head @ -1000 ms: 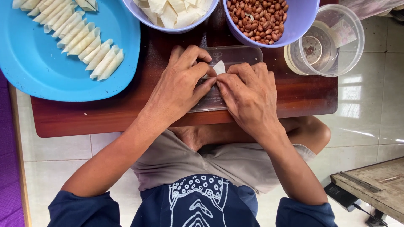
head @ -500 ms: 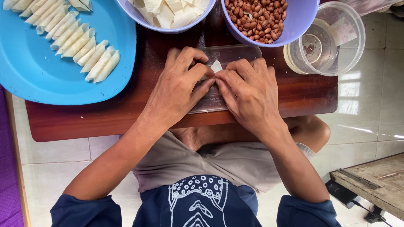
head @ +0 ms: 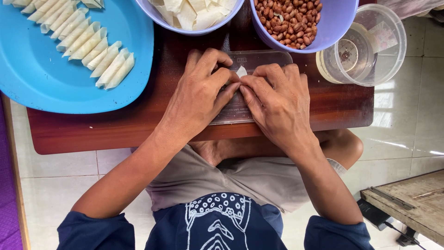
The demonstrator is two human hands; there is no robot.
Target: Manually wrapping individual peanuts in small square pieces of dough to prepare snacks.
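Observation:
My left hand [head: 196,99] and my right hand [head: 277,104] meet fingertip to fingertip over a clear plastic lid [head: 266,59] lying flat on a low dark wooden table [head: 111,127]. Between the fingers of both hands is a small white pastry wrapper [head: 241,71]; only its pointed tip shows, the rest is hidden under my fingers. Both hands pinch and press it against the lid.
A blue plate [head: 41,78] at the left holds several rolled white pastries [head: 88,44]. At the back stand a lilac bowl of wrappers [head: 189,16], a purple bowl of peanuts [head: 289,21] and a clear tub of water [head: 363,48]. Tiled floor and a wooden board [head: 411,208] lie to the right.
My fingers have closed in over the wrapper, so less of its white tip shows. The view shifted slightly; the hands stay in the same place on the lid.

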